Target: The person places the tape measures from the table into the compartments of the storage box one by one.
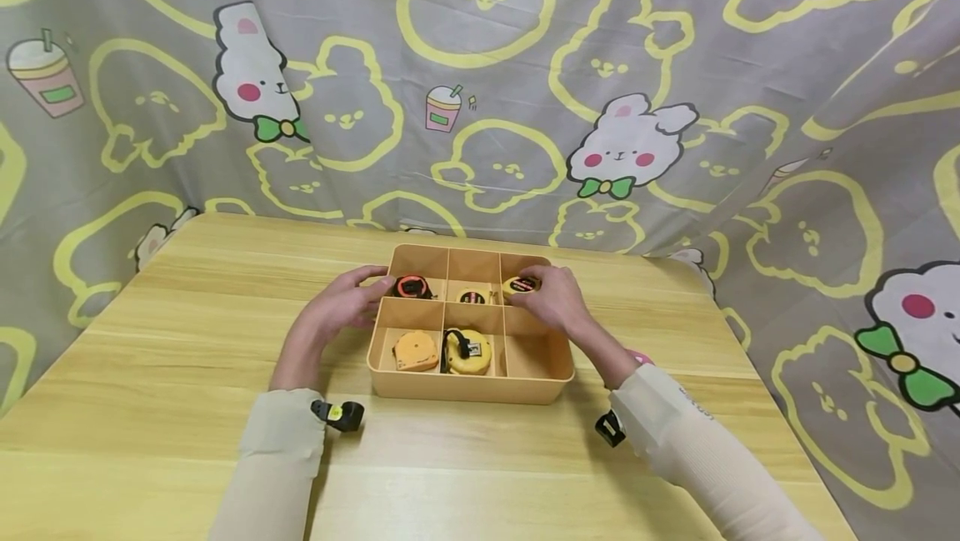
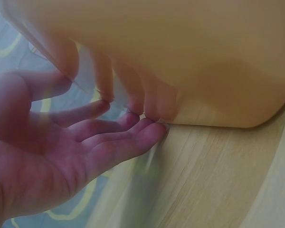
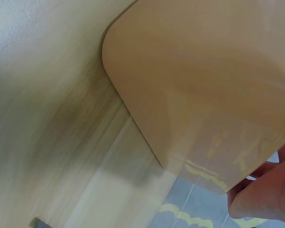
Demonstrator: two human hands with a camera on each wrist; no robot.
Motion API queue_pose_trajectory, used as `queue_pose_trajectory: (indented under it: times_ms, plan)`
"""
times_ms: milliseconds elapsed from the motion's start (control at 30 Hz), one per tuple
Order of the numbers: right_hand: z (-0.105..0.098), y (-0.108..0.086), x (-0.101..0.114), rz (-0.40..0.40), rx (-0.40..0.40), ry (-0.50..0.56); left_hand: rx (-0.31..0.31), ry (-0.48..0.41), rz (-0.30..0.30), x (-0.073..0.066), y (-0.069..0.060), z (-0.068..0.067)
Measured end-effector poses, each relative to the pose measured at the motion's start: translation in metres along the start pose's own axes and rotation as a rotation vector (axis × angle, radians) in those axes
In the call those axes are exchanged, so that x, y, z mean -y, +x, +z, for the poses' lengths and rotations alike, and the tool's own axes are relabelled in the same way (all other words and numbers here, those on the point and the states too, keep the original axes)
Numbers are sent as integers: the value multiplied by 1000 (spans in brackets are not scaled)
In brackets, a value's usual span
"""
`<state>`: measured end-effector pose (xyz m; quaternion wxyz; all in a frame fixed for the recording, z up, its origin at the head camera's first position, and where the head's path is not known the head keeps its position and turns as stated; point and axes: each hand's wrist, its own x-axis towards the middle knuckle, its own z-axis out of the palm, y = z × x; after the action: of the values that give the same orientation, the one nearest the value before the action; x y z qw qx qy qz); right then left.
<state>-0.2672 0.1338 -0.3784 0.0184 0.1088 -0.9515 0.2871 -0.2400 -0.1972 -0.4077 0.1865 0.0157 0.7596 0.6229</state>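
Observation:
A tan divided box stands on the table, its sections in two rows. My left hand rests its fingertips against the box's left wall, fingers loosely bent, as the left wrist view shows. My right hand reaches over the right wall and pinches a yellow tape measure in the back right section; its fingertips are partly hidden. The back left section holds a red-and-black tape measure, the back middle a yellow one with a dark label. In front lie an orange tape measure and a round yellow tape measure with a black strap.
The wooden table reaches out on both sides of the box. Behind it hangs a grey patterned curtain. A small pink thing shows beside the right wrist, mostly covered by it.

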Motion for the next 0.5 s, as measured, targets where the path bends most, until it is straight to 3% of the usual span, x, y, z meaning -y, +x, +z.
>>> queue_pose_trajectory:
  times_ms: [500]
  plan:
    - [0,-1,1,5,14,2,-2,-7,-1,0,0,0]
